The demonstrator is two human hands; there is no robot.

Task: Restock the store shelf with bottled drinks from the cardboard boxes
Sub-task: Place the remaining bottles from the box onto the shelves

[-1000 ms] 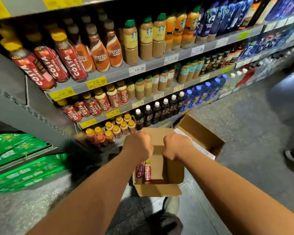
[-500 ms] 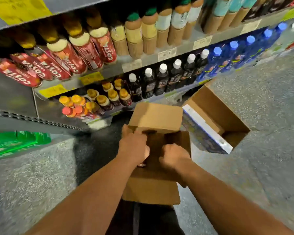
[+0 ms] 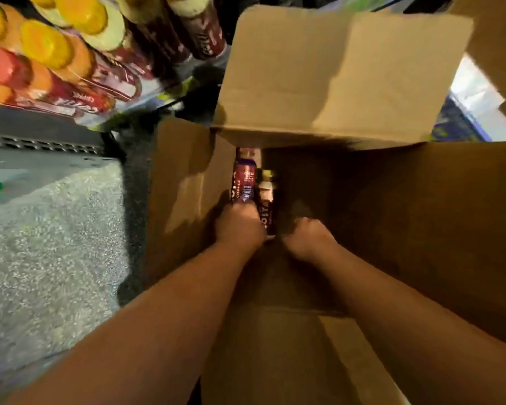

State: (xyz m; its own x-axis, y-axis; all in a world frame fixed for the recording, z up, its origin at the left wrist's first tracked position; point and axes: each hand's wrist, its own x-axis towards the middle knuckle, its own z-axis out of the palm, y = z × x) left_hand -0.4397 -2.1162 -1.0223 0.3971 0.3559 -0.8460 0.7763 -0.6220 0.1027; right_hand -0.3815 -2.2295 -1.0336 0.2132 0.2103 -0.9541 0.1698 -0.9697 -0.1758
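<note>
Left hand clamped on bottle in box, 10 o'clock corner. Right hand curled at its 3 o'clock, grip unclear. Risk: lift snags flap, bottle slips; neighbour bottle tips.

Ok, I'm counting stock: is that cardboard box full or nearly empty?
Nearly empty: the box shows just two bottles by its left wall, the rest bare cardboard.

Open brown cardboard box, flaps spread; two red-labelled coffee bottles sit side by side against its 9 o'clock wall.
</note>
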